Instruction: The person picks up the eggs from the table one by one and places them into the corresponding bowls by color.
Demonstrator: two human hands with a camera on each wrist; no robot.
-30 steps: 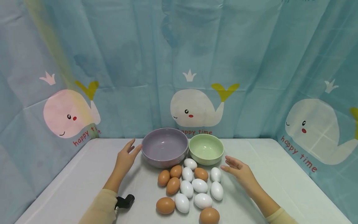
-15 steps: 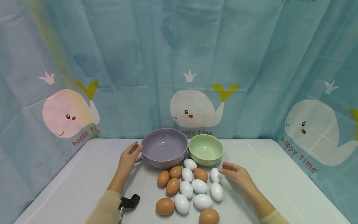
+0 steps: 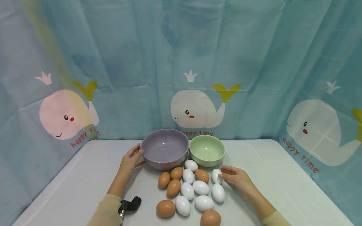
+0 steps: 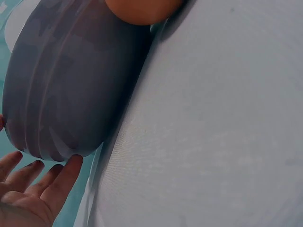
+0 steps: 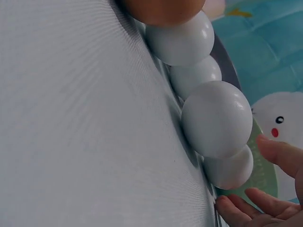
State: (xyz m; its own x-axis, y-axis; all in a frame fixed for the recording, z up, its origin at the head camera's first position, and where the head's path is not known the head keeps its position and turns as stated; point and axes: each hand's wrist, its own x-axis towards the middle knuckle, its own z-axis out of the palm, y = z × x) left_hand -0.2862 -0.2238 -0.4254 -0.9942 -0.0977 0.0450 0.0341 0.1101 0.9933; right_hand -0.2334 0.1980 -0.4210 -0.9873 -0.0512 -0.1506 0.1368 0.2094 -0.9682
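At the left side of the purple bowl (image 3: 165,149) is my left hand (image 3: 128,164), fingers spread. In the left wrist view, the fingertips of that left hand (image 4: 40,191) lie at the wall of the purple bowl (image 4: 71,80); whether they press on it I cannot tell. My right hand (image 3: 238,180) is beside the rearmost right white egg (image 3: 216,176). In the right wrist view, the thumb and fingers of the right hand (image 5: 277,189) stand apart around that white egg (image 5: 229,168), without a visible grip. Several white and brown eggs (image 3: 173,188) lie in front of the bowls.
A green bowl (image 3: 207,150) stands right of the purple one, rims close together. A brown egg (image 3: 210,217) lies nearest the front. A black device (image 3: 131,204) is strapped at my left wrist. Behind the white table (image 3: 282,175) hangs a blue whale-print curtain (image 3: 127,62).
My left hand has moved in closer to the purple bowl's side. The right hand has come left and nearer to the rearmost right white egg. Bowls and eggs stay put.
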